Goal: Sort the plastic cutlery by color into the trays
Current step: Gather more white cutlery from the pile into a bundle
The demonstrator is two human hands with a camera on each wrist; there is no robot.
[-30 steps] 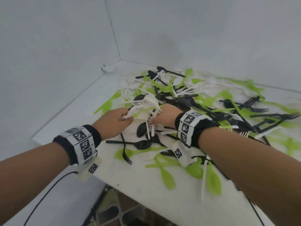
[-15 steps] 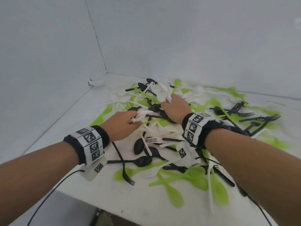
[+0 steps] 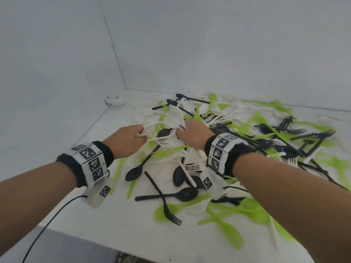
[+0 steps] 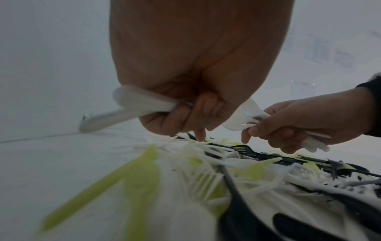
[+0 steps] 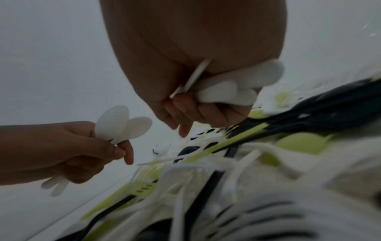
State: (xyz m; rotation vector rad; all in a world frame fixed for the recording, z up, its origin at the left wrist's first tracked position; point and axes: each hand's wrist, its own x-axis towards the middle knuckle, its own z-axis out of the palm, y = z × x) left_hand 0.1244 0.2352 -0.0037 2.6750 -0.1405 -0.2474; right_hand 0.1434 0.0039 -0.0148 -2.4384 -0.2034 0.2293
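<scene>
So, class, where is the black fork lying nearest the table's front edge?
In the head view the black fork lies below and between both wrists, crossing a black spoon, its tines on a green piece.

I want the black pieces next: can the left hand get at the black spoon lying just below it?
Probably not yet. The left hand already grips white spoons, so its fingers are full. The black spoon itself lies exposed near that wrist, with nothing on top of its bowl.

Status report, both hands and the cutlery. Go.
Left hand grips white spoons. Right hand grips white cutlery. Mixed pile unsorted; no trays in view.
</scene>
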